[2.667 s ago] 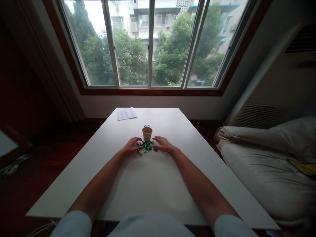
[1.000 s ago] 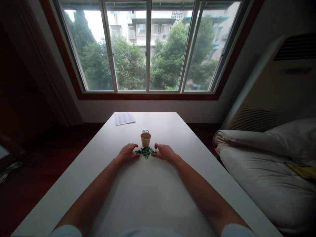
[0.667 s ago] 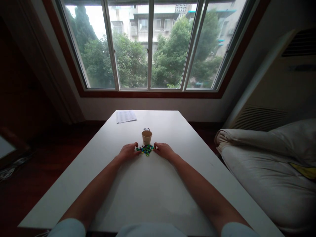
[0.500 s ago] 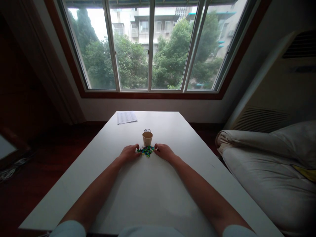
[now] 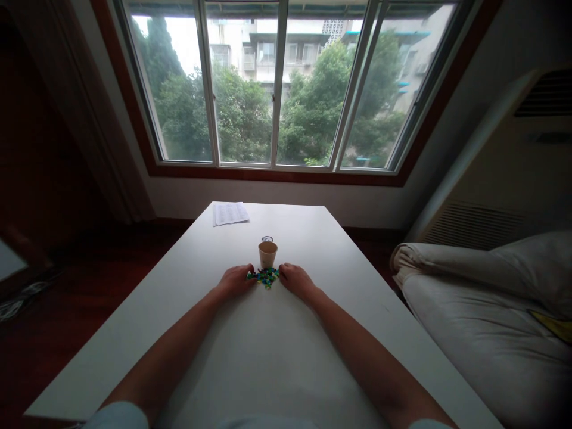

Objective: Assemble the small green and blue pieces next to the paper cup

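A small pile of tiny coloured pieces, mostly green and blue with some yellow and dark ones, lies on the white table. Right behind it stands an upright tan paper cup, its mouth facing up. My left hand rests at the pile's left edge, fingers curled toward the thumb beside a few of the pieces. On the opposite edge is my right hand, with thumb and fingers drawn together. What either hand pinches, if anything, is too small to make out.
Behind the cup lies a thin dark ring-shaped item. Printed paper sheets lie at the far left corner of the white table. A pale padded sofa stands to the right, and a wide window is ahead.
The right thumb and fingers have closed together at the pile's edge. My left hand stays almost in place. The whole view has tilted slightly; cup and pile look unmoved.
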A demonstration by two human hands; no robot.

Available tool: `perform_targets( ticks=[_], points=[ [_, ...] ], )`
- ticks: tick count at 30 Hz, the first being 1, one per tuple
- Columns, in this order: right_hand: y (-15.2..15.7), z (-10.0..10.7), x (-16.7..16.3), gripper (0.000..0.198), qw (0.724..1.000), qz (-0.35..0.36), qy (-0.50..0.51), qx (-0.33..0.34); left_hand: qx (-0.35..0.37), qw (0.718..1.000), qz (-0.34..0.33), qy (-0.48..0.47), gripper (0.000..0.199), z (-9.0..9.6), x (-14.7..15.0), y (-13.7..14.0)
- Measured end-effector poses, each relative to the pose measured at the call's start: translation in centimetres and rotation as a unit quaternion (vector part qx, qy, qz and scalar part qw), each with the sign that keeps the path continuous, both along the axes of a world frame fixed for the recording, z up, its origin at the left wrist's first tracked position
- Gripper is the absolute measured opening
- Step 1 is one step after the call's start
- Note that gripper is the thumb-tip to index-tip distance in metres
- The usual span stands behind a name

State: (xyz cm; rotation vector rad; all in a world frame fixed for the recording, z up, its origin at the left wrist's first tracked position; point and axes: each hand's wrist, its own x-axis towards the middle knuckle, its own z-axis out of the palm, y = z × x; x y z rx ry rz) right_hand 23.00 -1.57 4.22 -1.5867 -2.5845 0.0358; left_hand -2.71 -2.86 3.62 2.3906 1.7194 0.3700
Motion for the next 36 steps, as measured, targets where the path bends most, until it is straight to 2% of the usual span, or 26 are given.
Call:
perform_targets(
  ticks=[13,18,25,32,36],
  points=[
    [0.0,-0.4,1.0,0.026,0.999,-0.010,0.038,0.004,0.001,1.000,0.002,-0.013,0.031,-0.2,-0.2,0.2],
    [0.2,-0.8,1.0,0.038,0.998,-0.023,0.058,0.008,0.003,1.000,0.002,-0.016,0.030,-0.7,-0.4,0.5],
    [0.4,-0.7,1.1,0.021,0.999,-0.030,0.037,-0.007,0.002,1.000,0.005,-0.017,0.030,-0.6,-0.2,0.4],
    [0.2,-0.6,0.7,0.020,0.999,-0.027,0.045,-0.013,-0.004,1.000,0.010,-0.017,0.030,0.0,0.0,0.1],
    [0.3,-1.1,0.7,0.024,0.998,-0.026,0.064,0.006,-0.004,1.000,0.012,-0.019,0.029,-0.2,-0.2,0.2]
  ],
)
